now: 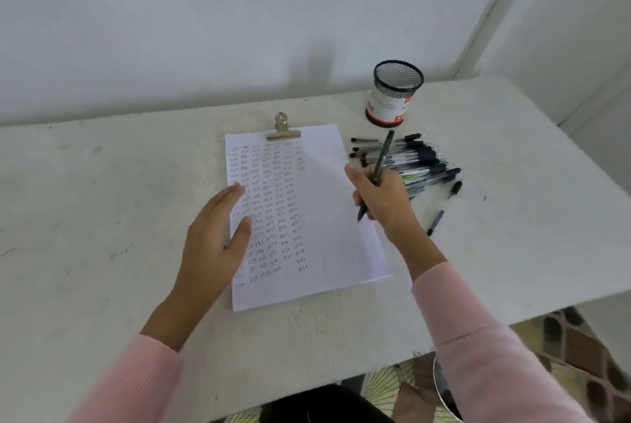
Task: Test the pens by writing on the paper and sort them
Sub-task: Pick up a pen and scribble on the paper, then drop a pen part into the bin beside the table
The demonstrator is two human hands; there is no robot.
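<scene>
pink sleeves [478, 320] over the white clipped paper sheet [327, 217]
my left hand [218, 231] lies spread on its left edge to steady it; my right hand [382, 197] pinches a slim black pen [379, 166] over its right edge.

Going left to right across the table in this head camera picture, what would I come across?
First the left hand → sheet of paper → right hand gripping a black pen → pile of pens. The mesh pen cup overlaps the pile's span, so it's skipped.
</scene>
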